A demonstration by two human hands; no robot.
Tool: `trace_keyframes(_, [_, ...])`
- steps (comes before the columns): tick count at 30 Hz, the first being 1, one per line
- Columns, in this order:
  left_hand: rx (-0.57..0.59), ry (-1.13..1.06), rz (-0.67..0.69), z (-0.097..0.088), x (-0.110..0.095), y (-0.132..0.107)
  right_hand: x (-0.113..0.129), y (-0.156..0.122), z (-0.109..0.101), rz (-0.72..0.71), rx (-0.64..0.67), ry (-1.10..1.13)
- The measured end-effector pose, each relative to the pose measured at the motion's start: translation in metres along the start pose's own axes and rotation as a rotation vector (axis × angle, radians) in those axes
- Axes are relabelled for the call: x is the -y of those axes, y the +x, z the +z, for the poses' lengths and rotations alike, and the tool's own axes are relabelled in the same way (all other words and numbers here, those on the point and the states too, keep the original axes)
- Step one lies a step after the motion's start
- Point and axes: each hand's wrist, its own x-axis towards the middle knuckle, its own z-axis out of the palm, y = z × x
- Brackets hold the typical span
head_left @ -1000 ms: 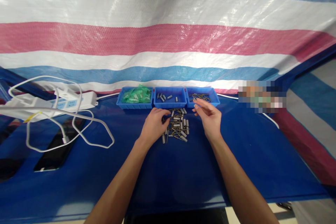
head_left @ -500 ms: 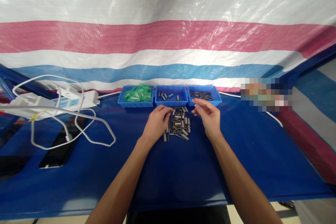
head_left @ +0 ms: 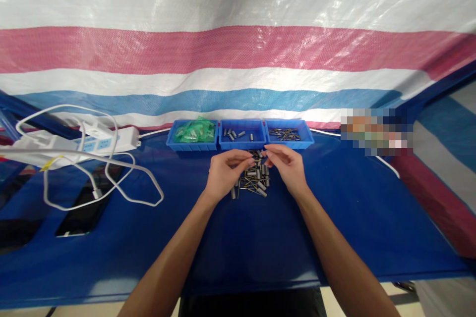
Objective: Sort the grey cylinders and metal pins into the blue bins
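A loose pile of grey cylinders (head_left: 262,185) and thin metal pins (head_left: 251,189) lies on the blue table between my hands. My left hand (head_left: 226,171) is over the pile's left side, thumb and fingertips pinched together; what they hold is too small to make out. Close to it, my right hand (head_left: 286,166) is pinched over the far right part of the pile, its fingertips near the left ones. Any piece between them is hidden. Just beyond my hands stand a middle blue bin (head_left: 243,145) with several grey cylinders and a right blue bin (head_left: 292,145) with pins.
A left blue bin (head_left: 191,147) holds green plastic bags (head_left: 197,130). On the left are a white power strip (head_left: 128,138), looped white cables (head_left: 145,203) and a dark phone (head_left: 80,220). Striped sheeting (head_left: 238,49) hangs behind the table (head_left: 253,247).
My right hand has moved left, from beside the right bin to over the pile, and its fingers have closed. The left hand has shifted slightly right, bringing the fingertips closer together.
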Motion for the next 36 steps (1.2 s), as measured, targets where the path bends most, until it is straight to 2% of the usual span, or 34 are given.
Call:
trace_keyframes(6, [-0.022, -0.041, -0.026, 0.0001, -0.0057, 0.0024, 0.0001, -0.0007, 0.0010, 0.011, 0.036, -0.012])
trace_keyframes(16, [-0.084, 0.105, 0.118, -0.0046, -0.0026, 0.0049, 0.0022, -0.0010, 0.0002, 0.033, 0.089, -0.029])
trace_keyframes(28, [-0.026, 0.014, 0.084, -0.0048, 0.0019, 0.0047, 0.0037, -0.0009, 0.0006, 0.059, 0.105, -0.025])
trace_keyframes(36, [-0.022, 0.046, 0.101, -0.0039, 0.0033, 0.0032, 0.0063, -0.0041, 0.0013, 0.096, 0.185, 0.041])
